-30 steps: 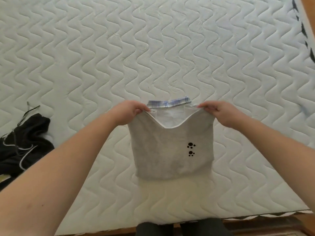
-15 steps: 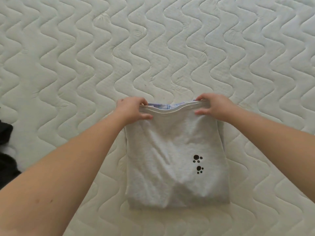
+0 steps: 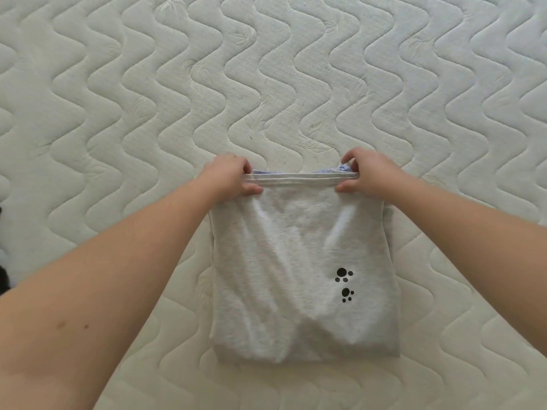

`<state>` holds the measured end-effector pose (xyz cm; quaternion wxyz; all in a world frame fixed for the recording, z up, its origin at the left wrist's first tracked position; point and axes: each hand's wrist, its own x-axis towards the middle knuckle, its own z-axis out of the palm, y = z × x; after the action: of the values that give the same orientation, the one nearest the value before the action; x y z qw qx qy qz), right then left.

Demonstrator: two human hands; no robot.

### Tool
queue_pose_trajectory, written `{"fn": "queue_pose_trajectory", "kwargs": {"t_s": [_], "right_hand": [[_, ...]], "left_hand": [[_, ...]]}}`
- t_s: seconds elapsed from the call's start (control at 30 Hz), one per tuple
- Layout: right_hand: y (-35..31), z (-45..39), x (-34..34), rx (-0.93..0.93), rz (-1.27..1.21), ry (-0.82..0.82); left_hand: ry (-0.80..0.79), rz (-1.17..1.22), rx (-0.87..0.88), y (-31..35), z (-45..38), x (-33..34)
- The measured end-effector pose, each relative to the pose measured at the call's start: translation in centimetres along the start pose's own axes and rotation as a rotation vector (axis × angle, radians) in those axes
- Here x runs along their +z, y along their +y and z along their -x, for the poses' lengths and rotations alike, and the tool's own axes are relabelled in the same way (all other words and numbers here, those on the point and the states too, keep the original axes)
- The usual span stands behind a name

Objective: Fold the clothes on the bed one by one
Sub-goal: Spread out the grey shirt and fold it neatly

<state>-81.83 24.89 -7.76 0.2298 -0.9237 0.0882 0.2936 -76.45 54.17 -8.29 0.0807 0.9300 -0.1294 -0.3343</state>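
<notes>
A light grey garment (image 3: pixel 290 261) with two black paw prints lies folded into a rectangle on the white quilted mattress (image 3: pixel 148 99). A strip of blue checked fabric (image 3: pixel 328 170) peeks out at its far edge. My left hand (image 3: pixel 229 179) pinches the far left corner of the top layer. My right hand (image 3: pixel 365 173) pinches the far right corner. The far hem is pulled straight between both hands.
A dark garment (image 3: pixel 3 276) shows only as a sliver at the left frame edge. The mattress stretches wide on all sides of the folded piece.
The top half of the grey garment came down flat onto the lower half, and its hem now lines up straight at the far edge. The view moved closer.
</notes>
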Motion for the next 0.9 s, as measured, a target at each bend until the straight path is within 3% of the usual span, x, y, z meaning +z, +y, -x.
{"fn": "queue_pose_trajectory", "kwargs": {"t_s": [0.13,0.37,0.47,0.9], "right_hand": [[-0.6,-0.1,0.1,-0.018,0.109,-0.015],[-0.4,3.2,-1.2,-0.099,0.11,0.016],[-0.9,5.8,-2.6,-0.146,0.154,0.051],[-9.0,22.5,-17.4,-0.388,0.106,0.395]], "left_hand": [[-0.087,-0.042,0.066,0.3,0.5,-0.7],[-0.067,0.079,0.099,0.8,3.3,-1.5],[-0.033,0.001,0.128,1.8,5.6,-2.8],[0.462,0.014,0.256,6.5,24.6,-19.0]]}}
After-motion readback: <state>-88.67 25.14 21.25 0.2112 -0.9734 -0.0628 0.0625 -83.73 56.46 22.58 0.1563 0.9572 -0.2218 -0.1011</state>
